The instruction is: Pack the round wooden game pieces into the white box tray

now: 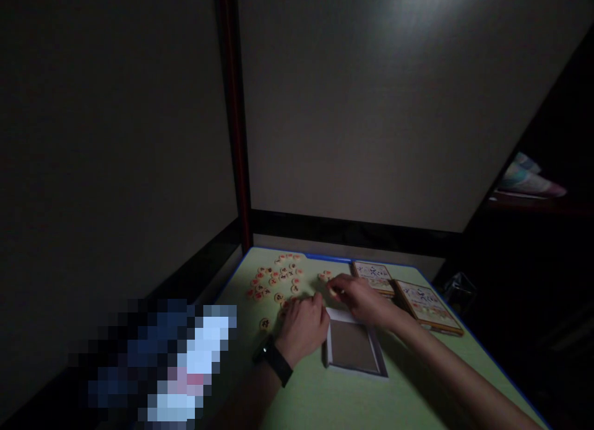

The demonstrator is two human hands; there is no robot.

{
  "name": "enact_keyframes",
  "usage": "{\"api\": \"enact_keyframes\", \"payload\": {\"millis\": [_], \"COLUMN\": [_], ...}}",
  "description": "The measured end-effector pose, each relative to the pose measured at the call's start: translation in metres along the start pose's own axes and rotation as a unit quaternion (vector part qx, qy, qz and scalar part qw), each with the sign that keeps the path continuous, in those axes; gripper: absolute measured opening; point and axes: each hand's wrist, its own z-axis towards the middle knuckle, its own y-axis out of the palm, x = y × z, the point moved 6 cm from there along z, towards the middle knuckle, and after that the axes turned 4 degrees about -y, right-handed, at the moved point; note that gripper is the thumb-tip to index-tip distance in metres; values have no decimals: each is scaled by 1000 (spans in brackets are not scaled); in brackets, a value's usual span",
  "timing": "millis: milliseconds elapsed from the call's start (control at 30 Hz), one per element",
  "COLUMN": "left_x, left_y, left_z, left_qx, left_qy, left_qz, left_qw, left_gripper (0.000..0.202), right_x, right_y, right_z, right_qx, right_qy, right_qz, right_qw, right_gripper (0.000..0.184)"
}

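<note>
My left hand (304,328), with a dark band on its wrist, is curled over the table beside the left rim of an open shallow box (357,372). Its fingers are bent down near some round Chinese chess pieces (278,297), and what they hold, if anything, is hidden. Beyond the box's far rim, my right hand (356,299) pinches a pale Chinese chess piece (332,291) between thumb and fingers. Two more pieces (325,275) lie just past those fingertips. The box has a white rim and a grey-brown inside.
Many loose red- and black-marked pieces (273,281) spread over the left far part of the green, blue-edged table (334,405). Two printed flat boxes (424,301) lie at the right. Walls stand close behind and left. A pixelated bright patch covers the lower left.
</note>
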Motion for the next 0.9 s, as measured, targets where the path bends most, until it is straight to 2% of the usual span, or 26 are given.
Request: {"api": "enact_keyframes", "payload": {"millis": [100, 233, 300, 433, 500, 600, 700, 833, 900], "left_x": [4, 7, 6, 4, 3, 4, 6, 8, 8], "left_y": [4, 10, 11, 13, 14, 14, 13, 15, 16], "left_z": [-2, -4, -4, -2, -1, -2, -3, -4, -5], "left_qx": [-7, -19, -16, -2, 3, 15, 24, 19, 18], "left_qy": [20, 55, 59, 61, 65, 74, 84, 91, 95], "left_qz": [3, -2, -3, -15, -21, -34, -50, -55, -57], "left_qw": [1000, 998, 998, 998, 998, 997, 995, 994, 994], "left_gripper": [26, 28, 26, 24, 23, 24, 26, 26, 26], "right_x": [-9, -17, -15, -4, 0, 1, -1, -1, 0], "right_y": [18, 38, 33, 5, -3, 3, 18, 29, 29], "right_z": [-39, -53, -56, -69, -76, -79, -76, -71, -69], "right_qx": [-31, -35, -13, 60, 67, 43, 26, 29, 34], "right_qy": [18, 3, 13, 70, 95, 100, 75, 44, 41], "right_qz": [-10, -50, -48, 7, 17, 10, 11, 40, 62], "right_qw": [999, 998, 999, 996, 993, 994, 997, 998, 997], "right_gripper": [29, 35, 32, 23, 23, 25, 30, 47, 50]}}
